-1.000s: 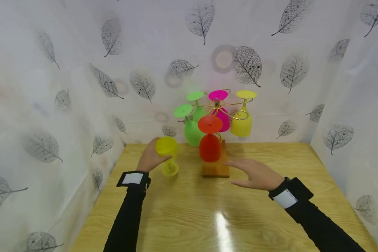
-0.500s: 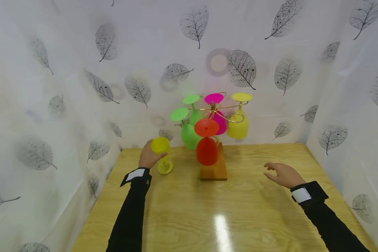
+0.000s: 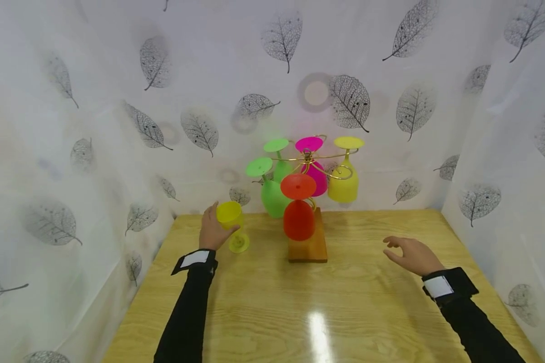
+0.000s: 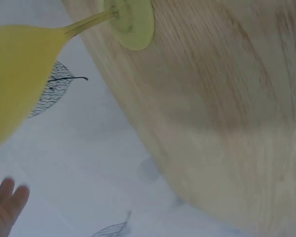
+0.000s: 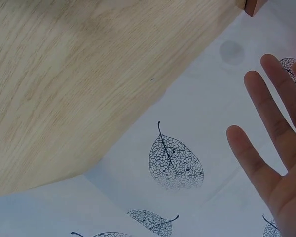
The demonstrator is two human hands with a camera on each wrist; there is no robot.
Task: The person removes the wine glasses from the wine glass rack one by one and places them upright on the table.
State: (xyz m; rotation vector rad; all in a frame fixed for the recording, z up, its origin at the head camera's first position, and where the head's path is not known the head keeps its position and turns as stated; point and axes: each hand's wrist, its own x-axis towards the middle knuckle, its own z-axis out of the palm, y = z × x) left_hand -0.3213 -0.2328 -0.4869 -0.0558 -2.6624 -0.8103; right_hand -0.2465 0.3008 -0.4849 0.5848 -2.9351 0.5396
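A yellow plastic goblet (image 3: 229, 216) stands upright on the left of the table, its round foot (image 4: 133, 24) on the wood. Beside its bowl is my left hand (image 3: 212, 233), thumb across the near side and fingers on the left. In the left wrist view those fingers (image 4: 7, 200) are extended, with a gap between them and the bowl. My right hand (image 3: 411, 254) hovers over the right part of the table, holding nothing, its fingers (image 5: 261, 103) loosely spread.
A gold wire glass rack (image 3: 307, 156) on a wooden base (image 3: 308, 252) stands at the table's back middle. Upside down from it hang a red goblet (image 3: 298, 221), two green ones, a magenta goblet (image 3: 315, 179) and another yellow one. Leaf-patterned sheeting (image 3: 200, 166) encloses the table.
My right hand has drawn away from the rack to the right. My left hand's fingers have loosened from the yellow goblet's bowl. The head view has shifted slightly.
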